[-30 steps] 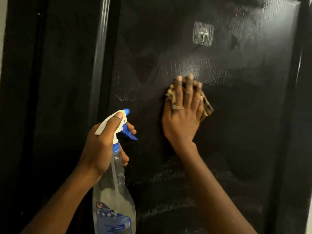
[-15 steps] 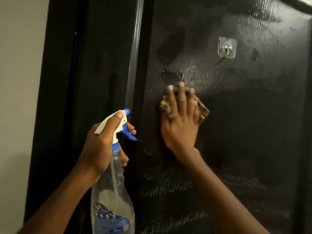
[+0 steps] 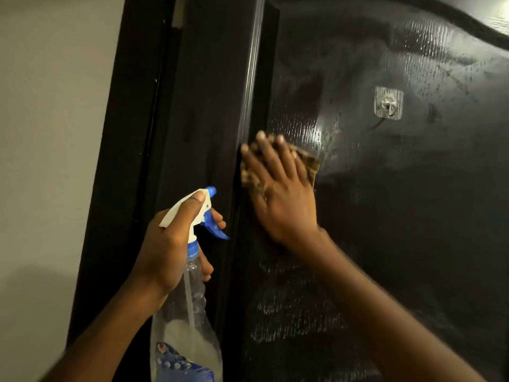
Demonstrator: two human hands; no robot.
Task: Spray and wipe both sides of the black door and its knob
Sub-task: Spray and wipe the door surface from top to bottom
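Observation:
The black door (image 3: 399, 216) fills the right of the view, its panel wet and streaked. My right hand (image 3: 281, 194) lies flat with straight fingers on a brown patterned cloth (image 3: 309, 164), pressing it against the door near the panel's left edge. My left hand (image 3: 173, 244) grips the neck of a clear spray bottle (image 3: 187, 321) with a white and blue trigger head, held upright in front of the door frame. No knob is in view.
A clear adhesive hook (image 3: 389, 104) is stuck to the door up and right of the cloth. The black door frame (image 3: 143, 161) runs down the left, with a pale wall (image 3: 49, 133) beyond it.
My right hand has slid the cloth leftward across the panel to its left edge. The view has swung left, showing more wall. The bottle stays in my left hand.

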